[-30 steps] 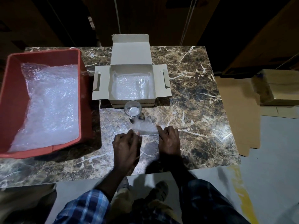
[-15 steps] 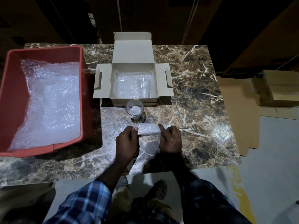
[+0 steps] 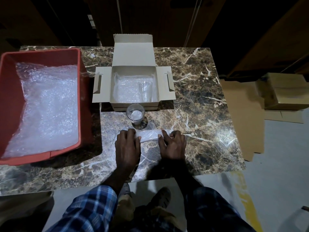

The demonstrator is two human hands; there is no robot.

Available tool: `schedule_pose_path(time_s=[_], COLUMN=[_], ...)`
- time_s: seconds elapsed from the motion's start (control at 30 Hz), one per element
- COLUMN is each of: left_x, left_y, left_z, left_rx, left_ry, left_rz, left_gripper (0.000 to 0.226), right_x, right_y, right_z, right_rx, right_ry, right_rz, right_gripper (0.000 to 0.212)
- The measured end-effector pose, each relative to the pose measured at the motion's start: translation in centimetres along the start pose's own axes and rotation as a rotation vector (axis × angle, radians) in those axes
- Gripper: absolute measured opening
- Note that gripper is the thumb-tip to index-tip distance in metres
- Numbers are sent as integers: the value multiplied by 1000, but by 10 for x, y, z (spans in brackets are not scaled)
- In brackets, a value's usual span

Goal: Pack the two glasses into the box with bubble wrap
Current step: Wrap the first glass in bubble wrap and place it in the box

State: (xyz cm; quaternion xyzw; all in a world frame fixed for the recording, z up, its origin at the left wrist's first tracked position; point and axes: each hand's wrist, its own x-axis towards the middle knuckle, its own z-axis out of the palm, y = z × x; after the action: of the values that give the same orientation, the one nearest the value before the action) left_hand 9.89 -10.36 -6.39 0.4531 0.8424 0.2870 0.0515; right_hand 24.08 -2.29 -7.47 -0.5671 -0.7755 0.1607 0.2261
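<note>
Just in front of the open box (image 3: 133,86), both hands roll a bubble-wrap bundle (image 3: 148,135) on the bench (image 3: 200,97), left hand (image 3: 127,145) and right hand (image 3: 173,144) fingers curled onto it. A bare glass (image 3: 135,113) stands between bundle and box, likely wrapped next; another apparently lies inside the box.

place: likely a packing storeroom | evidence: flattened cardboard (image 3: 240,121) and stacked cartons (image 3: 284,91) on floor right of marble worktop (image 3: 200,97); red bin (image 3: 10,101) of bubble wrap (image 3: 48,106) on it
</note>
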Motion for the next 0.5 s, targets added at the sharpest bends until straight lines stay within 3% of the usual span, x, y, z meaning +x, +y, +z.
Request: schedule_pose_path(time_s=[0.1, 0.23, 0.37, 0.5], left_x=[-5, -14, -21, -21], left_y=[-2, -1, -4, -7], left_z=[-1, 4, 8, 3], left_rx=[120, 159, 245, 284], left_ry=[-15, -165, -324, -384], left_rz=[191, 473, 385, 329], left_gripper=[27, 39, 53, 61], right_x=[-3, -5, -3, -6], right_y=[3, 0, -1, 3], right_z=[4, 7, 2, 4], right_rx=[-63, -103, -102, -88], right_ry=[-13, 27, 11, -7], right_rz=[-6, -5, -15, 25], right_gripper=[40, 38, 39, 42])
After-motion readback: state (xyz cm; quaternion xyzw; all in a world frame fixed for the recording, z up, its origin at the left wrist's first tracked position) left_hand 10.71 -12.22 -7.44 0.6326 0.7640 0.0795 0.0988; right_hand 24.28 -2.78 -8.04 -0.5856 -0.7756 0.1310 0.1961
